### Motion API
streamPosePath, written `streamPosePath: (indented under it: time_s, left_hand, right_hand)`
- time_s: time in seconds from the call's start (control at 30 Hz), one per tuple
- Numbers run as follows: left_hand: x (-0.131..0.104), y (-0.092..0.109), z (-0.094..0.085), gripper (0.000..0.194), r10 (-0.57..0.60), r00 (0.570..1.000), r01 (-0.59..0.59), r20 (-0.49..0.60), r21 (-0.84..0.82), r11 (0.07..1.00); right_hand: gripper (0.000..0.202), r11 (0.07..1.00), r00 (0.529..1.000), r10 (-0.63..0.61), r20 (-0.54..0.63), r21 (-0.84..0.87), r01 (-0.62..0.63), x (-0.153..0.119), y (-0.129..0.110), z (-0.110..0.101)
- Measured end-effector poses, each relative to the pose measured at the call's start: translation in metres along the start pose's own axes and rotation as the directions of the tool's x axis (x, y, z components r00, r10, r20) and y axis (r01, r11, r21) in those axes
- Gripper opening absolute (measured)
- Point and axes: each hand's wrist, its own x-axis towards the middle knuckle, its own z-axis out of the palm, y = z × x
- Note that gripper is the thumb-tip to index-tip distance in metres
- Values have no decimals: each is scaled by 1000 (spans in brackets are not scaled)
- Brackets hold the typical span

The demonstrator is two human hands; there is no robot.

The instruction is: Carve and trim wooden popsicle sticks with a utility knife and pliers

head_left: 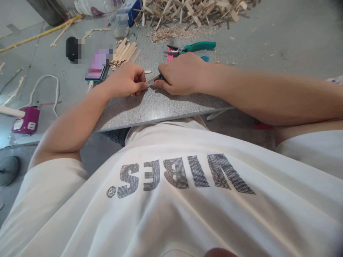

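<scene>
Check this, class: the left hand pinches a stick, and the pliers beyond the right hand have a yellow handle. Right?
Wrong handle colour: the head view shows green-handled pliers beyond the right hand. The left hand does pinch a stick.

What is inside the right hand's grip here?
A dark and blue object peeks out from the right hand, by a thin wooden stick that the left hand pinches. The hand covers the rest, so its full shape cannot be seen.
</scene>
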Motion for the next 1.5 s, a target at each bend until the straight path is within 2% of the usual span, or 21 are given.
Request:
streamPosePath:
  time_s: [0.27,0.6,0.8,0.93,1.03,1.1,1.2,1.33,1.5]
  left_hand:
    - [-8,17,1,23,-56,998,57,-29,51,997]
    - [-1,0,1,9,7,1000,-7,-26,-3,1000]
    - [-1,1,1,12,-4,1000,5,-26,19,1000]
    - [-6,9,1,18,-31,999,32,-13,29,999]
    - [-10,14,0,20,-48,999,48,-1,36,998]
    - [-10,14,0,19,-59,998,59,0,38,998]
    - [-8,13,2,19,-63,998,63,-15,34,997]
    - [-5,10,3,17,-44,999,45,-26,32,998]
    - [-5,7,2,17,-24,999,25,-26,33,999]
  right_hand:
    - [67,999,1000,-2,0,34,2,3,3,3]
    - [69,999,999,-29,-24,24,30,5,8,6]
    - [56,996,999,-21,-46,91,25,8,11,12]
    - [45,959,987,-5,-162,279,51,18,22,31]
    - [52,953,962,-39,-271,278,117,29,29,47]
    - [56,960,950,-36,-310,254,119,33,31,52]
    - [57,974,960,-13,-279,215,76,31,26,46]
    - [48,991,987,-30,-160,120,50,16,15,23]
    - [65,996,997,-57,-58,65,61,5,9,7]
